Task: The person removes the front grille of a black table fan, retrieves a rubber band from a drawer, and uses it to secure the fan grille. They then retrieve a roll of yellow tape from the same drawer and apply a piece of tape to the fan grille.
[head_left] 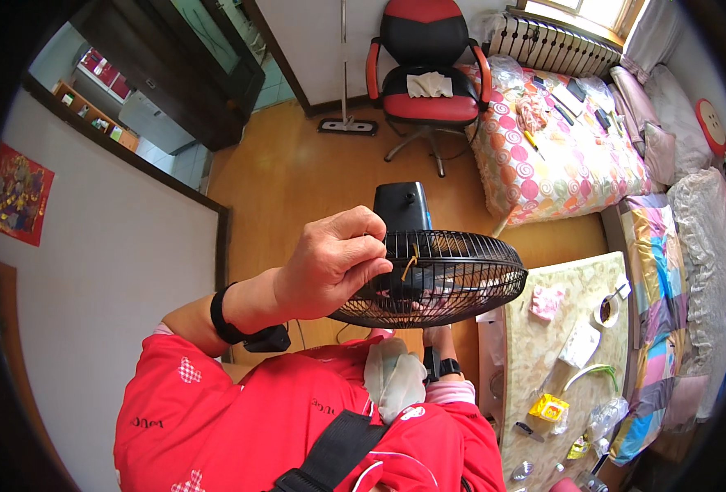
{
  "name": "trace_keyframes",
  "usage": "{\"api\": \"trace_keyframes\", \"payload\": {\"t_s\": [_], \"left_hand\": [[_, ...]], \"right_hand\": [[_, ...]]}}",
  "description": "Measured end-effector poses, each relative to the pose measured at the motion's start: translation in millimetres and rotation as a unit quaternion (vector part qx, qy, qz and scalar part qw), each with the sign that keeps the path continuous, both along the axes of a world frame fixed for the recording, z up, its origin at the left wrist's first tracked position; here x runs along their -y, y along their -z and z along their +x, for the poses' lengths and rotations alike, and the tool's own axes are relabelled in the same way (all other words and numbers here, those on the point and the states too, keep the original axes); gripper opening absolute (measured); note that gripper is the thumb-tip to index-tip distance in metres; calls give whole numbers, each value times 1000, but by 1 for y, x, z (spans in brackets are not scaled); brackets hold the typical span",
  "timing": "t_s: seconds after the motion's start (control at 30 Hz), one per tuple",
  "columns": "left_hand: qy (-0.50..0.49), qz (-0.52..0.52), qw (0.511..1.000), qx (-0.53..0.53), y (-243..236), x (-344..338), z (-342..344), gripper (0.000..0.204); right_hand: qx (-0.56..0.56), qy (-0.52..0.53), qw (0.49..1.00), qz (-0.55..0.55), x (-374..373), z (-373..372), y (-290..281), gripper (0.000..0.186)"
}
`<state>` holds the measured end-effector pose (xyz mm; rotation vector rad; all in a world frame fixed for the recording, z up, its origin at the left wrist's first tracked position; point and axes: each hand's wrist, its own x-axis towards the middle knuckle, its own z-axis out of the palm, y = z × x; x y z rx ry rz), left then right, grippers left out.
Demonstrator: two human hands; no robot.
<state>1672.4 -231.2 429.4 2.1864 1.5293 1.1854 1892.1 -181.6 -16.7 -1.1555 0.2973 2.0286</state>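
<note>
A black electric fan [470, 283] stands in front of me, its round wire guard seen nearly edge-on and its motor housing [400, 207] at the far side. My left hand [334, 258] is closed, fingers curled at the guard's left rim. A yellowish tie or strip [412, 261] shows on the guard. Below the fan, my right hand [437, 334] is mostly hidden behind the guard; its fingers cannot be made out. Beside the right wrist hangs a pale, crumpled, cloth-like piece [396, 381] against my red clothing.
At right, a marble-patterned table [535, 361] bears a yellow packet [548, 407], a roll of tape [607, 310], green onions [597, 373] and a knife [529, 430]. Beyond are a patterned bed [560, 180], a red-black chair [429, 78] and a flat mop [347, 126].
</note>
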Motion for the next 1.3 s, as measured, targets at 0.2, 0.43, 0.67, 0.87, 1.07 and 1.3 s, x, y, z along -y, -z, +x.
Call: {"api": "trace_keyframes", "payload": {"t_s": [0.2,0.43,0.67,0.87,1.07,1.3], "left_hand": [[-28,55,997,-47,2,-7,5,17],[-30,83,993,-73,4,-8,4,18],[-65,86,992,-59,4,-1,13,18],[-79,114,988,-69,0,-2,14,20],[-36,86,992,-85,-8,-8,17,17],[-5,81,993,-80,-7,-16,23,15]], "right_hand": [[4,2,1000,0,3,3,-6,24],[8,8,1000,0,6,4,-7,25],[15,18,1000,-2,10,8,-8,27],[18,29,999,-1,15,9,-13,28],[21,33,999,-2,19,10,-18,29],[17,40,999,-9,18,11,-18,30]]}}
